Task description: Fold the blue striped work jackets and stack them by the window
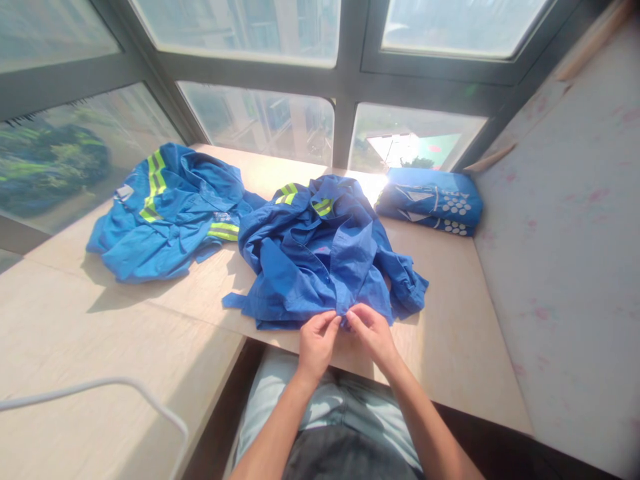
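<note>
A blue work jacket (300, 267) with yellow-green reflective strips lies spread on the wooden tabletop in front of me, its collar toward the window. At the bottom of its front opening, my left hand (319, 340) pinches the hem from the left. Close beside it, my right hand (373, 333) pinches the same hem from the right, the fingertips of both hands nearly meeting. The jacket's front edges overlap between them. One sleeve lies bunched at the right. Whatever small part is between my fingertips is hidden.
A second blue garment (170, 220) with reflective strips lies crumpled at the left. A folded blue bundle with white print (430, 200) sits at the back right, by the wall (565, 233). A white cable (125, 381) curves over the tabletop (125, 340) at lower left. Windows stand behind.
</note>
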`<control>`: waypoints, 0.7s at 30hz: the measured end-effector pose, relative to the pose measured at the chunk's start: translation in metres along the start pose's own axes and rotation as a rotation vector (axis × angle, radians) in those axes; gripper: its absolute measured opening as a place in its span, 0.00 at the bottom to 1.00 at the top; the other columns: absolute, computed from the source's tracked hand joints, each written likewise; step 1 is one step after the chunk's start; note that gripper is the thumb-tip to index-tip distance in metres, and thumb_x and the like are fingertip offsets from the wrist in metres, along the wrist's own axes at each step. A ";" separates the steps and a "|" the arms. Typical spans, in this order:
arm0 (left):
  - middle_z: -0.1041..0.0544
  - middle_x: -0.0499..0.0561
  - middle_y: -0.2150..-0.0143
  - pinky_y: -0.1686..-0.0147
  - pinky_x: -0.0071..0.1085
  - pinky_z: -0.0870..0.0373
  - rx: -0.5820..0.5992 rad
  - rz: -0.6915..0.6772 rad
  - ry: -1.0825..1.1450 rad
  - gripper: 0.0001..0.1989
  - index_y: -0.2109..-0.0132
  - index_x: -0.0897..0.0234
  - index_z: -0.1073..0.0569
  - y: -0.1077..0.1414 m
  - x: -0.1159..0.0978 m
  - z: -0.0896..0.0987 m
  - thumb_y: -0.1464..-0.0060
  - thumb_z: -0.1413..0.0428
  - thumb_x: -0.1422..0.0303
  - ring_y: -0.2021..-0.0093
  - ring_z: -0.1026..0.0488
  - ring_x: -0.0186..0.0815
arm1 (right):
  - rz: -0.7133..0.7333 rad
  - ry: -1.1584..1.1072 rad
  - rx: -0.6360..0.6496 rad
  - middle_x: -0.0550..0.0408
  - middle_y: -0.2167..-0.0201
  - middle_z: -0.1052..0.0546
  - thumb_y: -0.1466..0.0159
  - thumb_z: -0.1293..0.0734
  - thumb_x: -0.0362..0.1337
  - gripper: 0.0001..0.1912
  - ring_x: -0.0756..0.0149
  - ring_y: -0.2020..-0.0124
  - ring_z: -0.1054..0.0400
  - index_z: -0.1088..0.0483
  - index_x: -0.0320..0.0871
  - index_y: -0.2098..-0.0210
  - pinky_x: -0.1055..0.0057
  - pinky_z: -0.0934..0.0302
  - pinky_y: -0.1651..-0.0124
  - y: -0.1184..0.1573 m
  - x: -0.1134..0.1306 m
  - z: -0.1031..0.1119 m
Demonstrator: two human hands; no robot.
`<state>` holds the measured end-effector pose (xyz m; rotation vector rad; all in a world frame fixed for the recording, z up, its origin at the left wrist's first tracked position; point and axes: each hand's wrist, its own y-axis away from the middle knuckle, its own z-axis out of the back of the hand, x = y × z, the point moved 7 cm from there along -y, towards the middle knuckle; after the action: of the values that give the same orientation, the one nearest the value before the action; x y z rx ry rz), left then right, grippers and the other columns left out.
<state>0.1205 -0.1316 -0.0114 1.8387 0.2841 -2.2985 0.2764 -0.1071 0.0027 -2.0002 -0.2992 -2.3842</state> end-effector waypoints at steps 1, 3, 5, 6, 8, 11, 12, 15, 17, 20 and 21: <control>0.16 0.55 0.64 0.57 0.36 0.22 0.001 -0.018 -0.012 0.12 0.61 0.62 0.17 0.000 -0.002 0.000 0.44 0.39 0.59 0.63 0.19 0.41 | -0.006 -0.020 0.003 0.56 0.73 0.25 0.34 0.35 0.52 0.19 0.65 0.69 0.32 0.27 0.43 0.69 0.72 0.37 0.64 0.000 -0.001 0.000; 0.16 0.54 0.64 0.57 0.36 0.22 0.001 -0.047 -0.029 0.11 0.61 0.62 0.17 -0.001 -0.006 0.002 0.43 0.39 0.60 0.63 0.19 0.40 | -0.020 -0.033 -0.001 0.56 0.73 0.24 0.34 0.35 0.52 0.19 0.65 0.70 0.31 0.26 0.43 0.69 0.72 0.36 0.64 0.001 -0.001 0.001; 0.16 0.54 0.64 0.57 0.36 0.22 -0.002 -0.058 -0.038 0.10 0.61 0.60 0.16 -0.001 -0.008 0.003 0.44 0.39 0.61 0.63 0.19 0.41 | -0.034 -0.025 -0.009 0.55 0.74 0.24 0.34 0.35 0.53 0.19 0.65 0.70 0.30 0.26 0.43 0.69 0.71 0.36 0.65 0.001 -0.001 0.001; 0.16 0.54 0.64 0.57 0.36 0.23 -0.001 -0.058 -0.040 0.09 0.62 0.60 0.16 -0.001 -0.009 0.003 0.44 0.39 0.62 0.63 0.19 0.41 | -0.039 -0.019 -0.012 0.55 0.74 0.23 0.34 0.35 0.53 0.19 0.65 0.70 0.30 0.26 0.43 0.69 0.71 0.35 0.65 0.000 -0.001 0.001; 0.16 0.54 0.64 0.57 0.36 0.23 0.001 -0.052 -0.036 0.08 0.62 0.58 0.16 -0.001 -0.011 0.004 0.45 0.38 0.63 0.63 0.20 0.41 | -0.048 -0.017 -0.011 0.55 0.75 0.23 0.35 0.34 0.53 0.19 0.64 0.71 0.29 0.25 0.43 0.69 0.71 0.35 0.65 -0.001 0.001 0.000; 0.16 0.53 0.64 0.56 0.37 0.24 -0.010 -0.039 -0.016 0.06 0.62 0.57 0.16 -0.001 -0.012 0.005 0.46 0.37 0.64 0.63 0.20 0.41 | -0.063 -0.039 -0.010 0.55 0.76 0.23 0.37 0.33 0.54 0.20 0.64 0.72 0.28 0.26 0.43 0.70 0.70 0.33 0.66 -0.002 0.002 -0.001; 0.16 0.53 0.64 0.56 0.37 0.24 -0.014 -0.036 -0.012 0.06 0.63 0.56 0.16 -0.001 -0.012 0.005 0.46 0.37 0.64 0.63 0.20 0.42 | -0.068 -0.048 -0.011 0.55 0.76 0.23 0.37 0.33 0.54 0.20 0.63 0.73 0.28 0.26 0.43 0.71 0.70 0.33 0.67 -0.002 0.002 -0.001; 0.16 0.53 0.64 0.56 0.37 0.24 -0.013 -0.036 -0.018 0.06 0.62 0.56 0.16 0.000 -0.012 0.004 0.46 0.37 0.64 0.63 0.20 0.41 | -0.075 -0.058 -0.025 0.54 0.76 0.22 0.38 0.33 0.54 0.20 0.64 0.74 0.29 0.26 0.43 0.71 0.70 0.34 0.69 -0.003 0.000 -0.001; 0.16 0.54 0.63 0.56 0.37 0.24 -0.007 -0.032 -0.024 0.07 0.61 0.57 0.16 0.000 -0.010 0.002 0.45 0.38 0.64 0.62 0.20 0.41 | -0.074 -0.061 -0.043 0.54 0.76 0.22 0.38 0.33 0.54 0.20 0.64 0.75 0.29 0.26 0.42 0.71 0.71 0.35 0.70 -0.002 -0.001 -0.001; 0.16 0.54 0.62 0.54 0.37 0.25 0.005 -0.010 -0.024 0.08 0.60 0.57 0.16 0.001 -0.008 0.000 0.44 0.39 0.64 0.60 0.20 0.42 | -0.054 -0.049 -0.083 0.54 0.75 0.21 0.37 0.33 0.53 0.19 0.63 0.74 0.28 0.26 0.43 0.70 0.70 0.34 0.69 0.000 0.000 0.000; 0.16 0.54 0.61 0.54 0.37 0.25 0.012 0.000 -0.022 0.08 0.59 0.58 0.16 0.001 -0.007 0.000 0.43 0.39 0.63 0.60 0.20 0.42 | -0.038 -0.027 -0.098 0.53 0.75 0.21 0.36 0.34 0.52 0.19 0.63 0.73 0.27 0.26 0.43 0.69 0.70 0.34 0.68 0.001 0.001 0.000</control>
<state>0.1225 -0.1319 -0.0047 1.8174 0.2676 -2.3240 0.2762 -0.1075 0.0039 -2.0872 -0.2272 -2.4419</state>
